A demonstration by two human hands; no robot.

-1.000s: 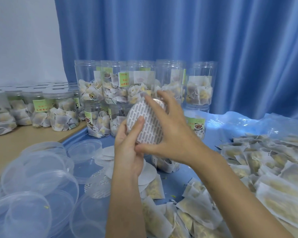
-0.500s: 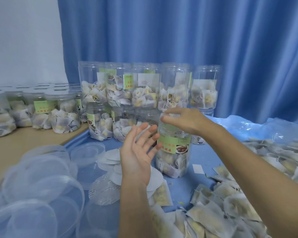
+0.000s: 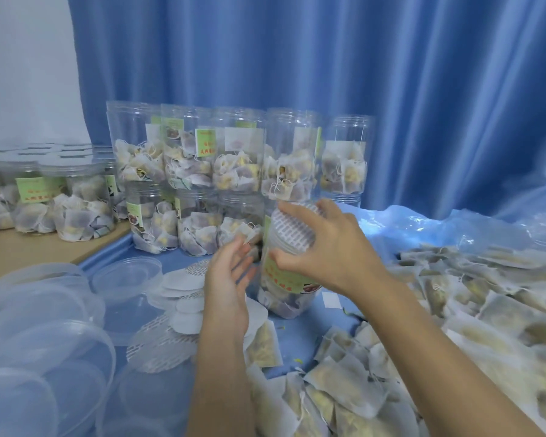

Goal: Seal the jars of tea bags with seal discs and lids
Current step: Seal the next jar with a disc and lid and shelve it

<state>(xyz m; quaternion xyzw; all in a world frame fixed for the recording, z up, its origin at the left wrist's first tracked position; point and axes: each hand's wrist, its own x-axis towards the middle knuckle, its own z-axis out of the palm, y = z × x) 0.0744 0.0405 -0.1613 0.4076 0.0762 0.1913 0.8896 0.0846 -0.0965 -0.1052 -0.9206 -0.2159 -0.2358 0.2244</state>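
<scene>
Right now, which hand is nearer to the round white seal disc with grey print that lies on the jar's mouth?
The right hand. Its fingers touch the round white seal disc and grip the jar rim. The left hand is open beside the jar, lower, not touching the disc.

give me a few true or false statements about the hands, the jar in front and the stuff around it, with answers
1. The right hand grips the top of the jar, which is tilted. True.
2. A patterned seal disc sits on that jar's mouth. True.
3. The left hand is holding a clear lid. False: it is open beside the jar and holds nothing.
4. The loose clear lids lie to the right of the jar. False: they are piled on the left; loose tea bags lie on the right.
5. Filled jars are stacked two high behind the hands. True.
</scene>
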